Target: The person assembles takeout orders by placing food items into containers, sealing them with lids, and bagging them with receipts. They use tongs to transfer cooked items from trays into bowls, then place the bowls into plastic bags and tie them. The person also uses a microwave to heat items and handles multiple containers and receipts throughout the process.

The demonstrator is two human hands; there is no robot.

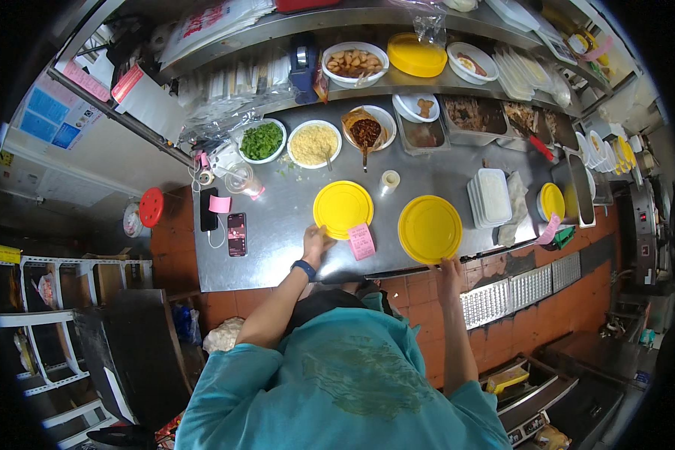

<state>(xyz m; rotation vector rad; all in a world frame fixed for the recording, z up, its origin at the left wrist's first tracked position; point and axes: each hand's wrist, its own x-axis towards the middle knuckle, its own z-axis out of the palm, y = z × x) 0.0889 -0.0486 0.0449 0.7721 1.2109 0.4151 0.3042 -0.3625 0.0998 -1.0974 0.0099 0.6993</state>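
Two round yellow lids lie near the front edge of the metal table (277, 276). My left hand (316, 246) is at the lower left rim of the left yellow lid (343, 208), fingers curled against it. A pink paper slip (361, 241) overlaps that lid's lower right edge. My right hand (450, 274) pinches the near rim of the right yellow lid (430, 229), which reaches the table's edge. What lies under the lids is hidden. Between and beyond them stands a small pale cup (390, 181).
Behind stand bowls of chopped greens (262, 141), yellow crumbs (315, 144) and dark sauce (366, 135). Metal trays of meat (469, 116) sit at far right. Stacked white containers (490, 196) and a cloth (514, 210) lie right. A phone (237, 234) lies left. A shelf (277, 105) overhangs the back.
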